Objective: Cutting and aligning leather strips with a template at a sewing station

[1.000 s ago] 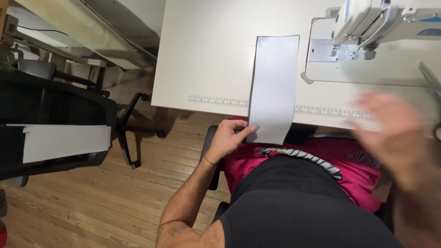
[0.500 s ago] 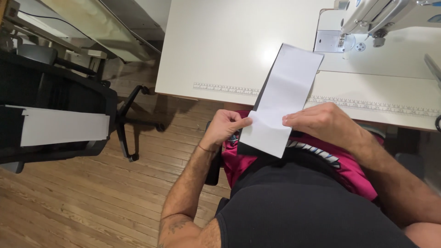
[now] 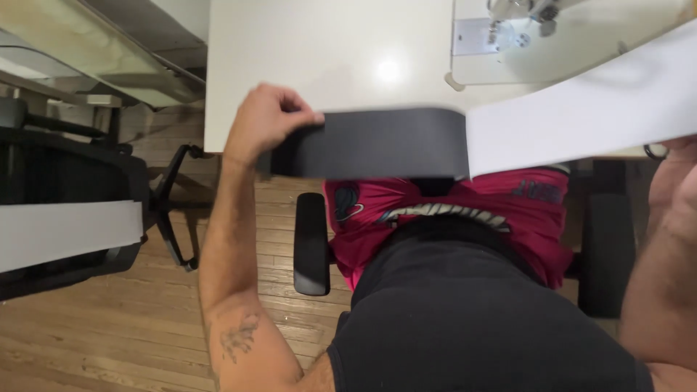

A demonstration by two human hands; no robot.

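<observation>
- While we sit at the table [image 3: 290, 65], the strip [image 3: 450, 134] is up off it, stretched l-to-r in front of our chest — not lying flat, not under the needle.
- Progress, as we judge it: the strip is in hand and spread out, nothing more. No stitching shows on it; we'd say sewing hasn't begun and all of it is left.
- Left hand [image 3: 265, 120]: fingers curled narrow, thumb and fingertips pinching the strip's dark end at the table's near edge.
- Right hand [image 3: 679, 196]: only the wrist and part of the palm show at the frame's edge, blurred. The strip's white end runs toward it, but we can't tell how the fingers sit or whether they're closed on it.
- Look of the strip: long, flat band, approx. even in width. The l. half reads dark grey or black, the r. half white, w/ a sharp vertical line where they meet — whether that's a fold, two sides of one piece, or two pieces joined, we can't say. Edges look straight; the white part rises toward the upper right.
- Sewing machine [image 3: 508, 29] stands at the table's far side, well apart from the strip — nothing under its foot.
- Chair [image 3: 65, 210] w/ a white strip across it stands off to our left, untouched.
</observation>
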